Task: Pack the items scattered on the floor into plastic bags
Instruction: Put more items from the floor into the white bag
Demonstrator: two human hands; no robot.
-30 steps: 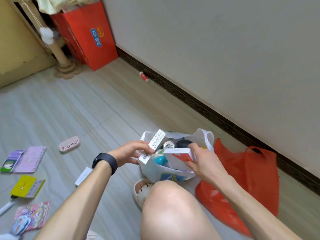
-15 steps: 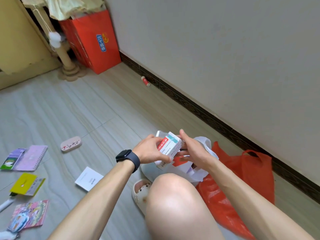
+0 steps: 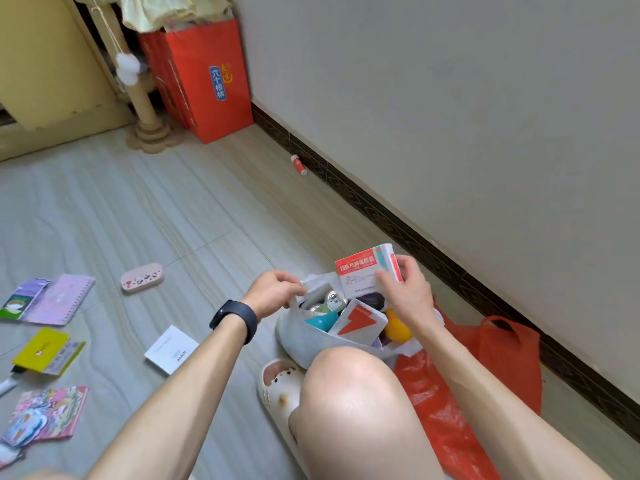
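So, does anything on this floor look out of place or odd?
One thing: a small red-and-white tube lies alone beside the baseboard, far from the purple notebook and the other loose items at left. Nothing looks spilled or broken.

Right hand (image 3: 405, 292) grips the white-and-red box (image 3: 363, 271), tilted, just above the white plastic bag (image 3: 301, 336). My left hand (image 3: 273, 292) pinches the bag's rim. Inside I see a can (image 3: 334, 299), a red-bolt box (image 3: 360, 323) and a yellow toy (image 3: 398, 329). The red plastic bag (image 3: 509, 358) lies crumpled beside it. A pink case (image 3: 142, 277), purple notebook (image 3: 59, 299) and white card (image 3: 172, 349) lie flat on the floor (image 3: 173, 209), off left.
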